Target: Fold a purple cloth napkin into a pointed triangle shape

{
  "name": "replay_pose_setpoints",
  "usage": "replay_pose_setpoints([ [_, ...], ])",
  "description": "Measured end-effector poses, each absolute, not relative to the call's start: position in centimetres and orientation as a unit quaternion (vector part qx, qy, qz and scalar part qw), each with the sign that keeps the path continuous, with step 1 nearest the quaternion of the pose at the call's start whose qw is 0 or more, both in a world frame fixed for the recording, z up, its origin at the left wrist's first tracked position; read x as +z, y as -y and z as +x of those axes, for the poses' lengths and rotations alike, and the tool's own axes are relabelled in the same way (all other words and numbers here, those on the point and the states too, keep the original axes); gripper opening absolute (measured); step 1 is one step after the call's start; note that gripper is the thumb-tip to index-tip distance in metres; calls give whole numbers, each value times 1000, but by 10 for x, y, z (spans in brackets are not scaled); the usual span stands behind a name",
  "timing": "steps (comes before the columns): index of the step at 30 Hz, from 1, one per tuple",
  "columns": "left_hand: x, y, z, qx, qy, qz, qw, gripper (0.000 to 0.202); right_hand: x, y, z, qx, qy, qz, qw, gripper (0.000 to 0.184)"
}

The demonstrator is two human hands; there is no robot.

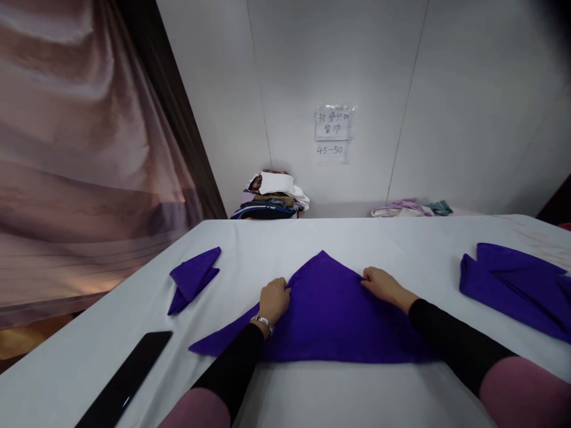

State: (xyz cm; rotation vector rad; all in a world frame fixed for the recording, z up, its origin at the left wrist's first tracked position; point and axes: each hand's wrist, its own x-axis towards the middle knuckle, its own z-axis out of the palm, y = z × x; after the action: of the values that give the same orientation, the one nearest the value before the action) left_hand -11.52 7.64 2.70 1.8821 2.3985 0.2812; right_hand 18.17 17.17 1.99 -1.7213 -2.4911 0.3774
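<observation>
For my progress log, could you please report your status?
Left fingers, right fingers pinching purple napkin by sloping edges. Napkin triangular, point away. Black slab at left, apart from napkin.

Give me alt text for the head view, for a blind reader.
A person's left hand and right hand grip the sloping edges of a triangular purple cloth on a white table. A folded purple bundle lies left, a larger purple piece right.

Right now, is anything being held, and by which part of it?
The middle purple cloth, by its two sloping upper edges: the left hand pinches one below the top corner, the right hand the other.
</observation>
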Motion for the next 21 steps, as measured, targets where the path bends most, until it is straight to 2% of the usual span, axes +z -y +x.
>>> replay_pose_setpoints([
  [6,30,-115,-105,102,-776,623,2,27,21,-195,191,62,789,-606,72,25],
  [11,15,-93,-86,115,-710,694,-32,50,11,-170,189,33,834,-542,97,50],
  [16,-4,-53,-84,88,-650,755,-6,59,1,-115,180,117,893,-426,89,62],
  [21,-9,-46,-92,88,-657,748,-9,62,-2,-81,179,153,894,-415,68,65],
])
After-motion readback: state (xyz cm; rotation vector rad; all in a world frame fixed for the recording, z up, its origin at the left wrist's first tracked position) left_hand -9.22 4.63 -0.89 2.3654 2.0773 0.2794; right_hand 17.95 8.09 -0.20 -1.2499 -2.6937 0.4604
